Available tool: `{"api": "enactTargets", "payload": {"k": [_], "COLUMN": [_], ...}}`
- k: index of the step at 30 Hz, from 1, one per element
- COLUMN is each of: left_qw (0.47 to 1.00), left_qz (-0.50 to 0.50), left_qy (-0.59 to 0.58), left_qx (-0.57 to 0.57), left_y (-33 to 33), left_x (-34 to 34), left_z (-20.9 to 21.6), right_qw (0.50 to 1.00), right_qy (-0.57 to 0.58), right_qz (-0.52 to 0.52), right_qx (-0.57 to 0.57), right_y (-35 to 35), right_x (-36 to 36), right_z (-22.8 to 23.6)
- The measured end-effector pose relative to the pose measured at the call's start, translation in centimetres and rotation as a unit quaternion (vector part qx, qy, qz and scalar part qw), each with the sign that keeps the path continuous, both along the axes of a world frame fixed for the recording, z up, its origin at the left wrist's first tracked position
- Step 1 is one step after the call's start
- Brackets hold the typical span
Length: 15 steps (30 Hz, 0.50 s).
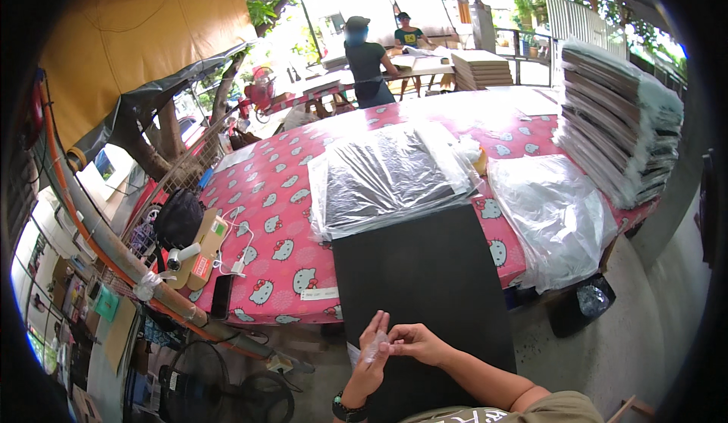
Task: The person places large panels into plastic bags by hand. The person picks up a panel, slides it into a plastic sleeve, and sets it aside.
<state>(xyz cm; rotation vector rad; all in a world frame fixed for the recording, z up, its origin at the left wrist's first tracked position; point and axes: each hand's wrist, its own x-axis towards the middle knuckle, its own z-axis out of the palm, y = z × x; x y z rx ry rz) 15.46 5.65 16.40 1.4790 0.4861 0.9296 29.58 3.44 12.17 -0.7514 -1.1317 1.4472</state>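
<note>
olive short-sleeved shirt (565,408), pale front print (479,417), black left wristband (349,410)

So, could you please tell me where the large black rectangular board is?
In the head view, the board is at lower centre, extending past the near edge of the pink patterned tablecloth, just nearer than wrinkled clear plastic sheeting.

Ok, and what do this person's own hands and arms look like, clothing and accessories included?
The left hand wears no glove; a dark band, seemingly beaded, circles its wrist. The right hand is gloveless too, its wrist unadorned. An olive sleeve ends above the right forearm.
</note>
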Motion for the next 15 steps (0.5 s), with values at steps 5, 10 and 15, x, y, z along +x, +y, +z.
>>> {"api": "enactTargets", "payload": {"k": [5,10,15], "left_qw": [0.993,0.978,0.964], "left_qz": [0.075,0.183,0.161], "left_qy": [0.094,0.072,-0.107], "left_qx": [-0.017,-0.075,-0.184], "left_y": [0.3,-0.5,-0.2], "left_x": [-0.2,-0.4,-1.2], "left_z": [-1.9,-1.3,-2.4], "right_qw": [0.993,0.976,0.949], "right_qy": [0.013,-0.07,-0.22], "right_qz": [-0.113,-0.204,-0.222], "right_qx": [-0.031,-0.011,0.049], "right_y": [-1.7,-1.8,-1.3], "right_x": [0.9,-1.1,-2.7], "right_z": [0.5,0.6,1.0]}}
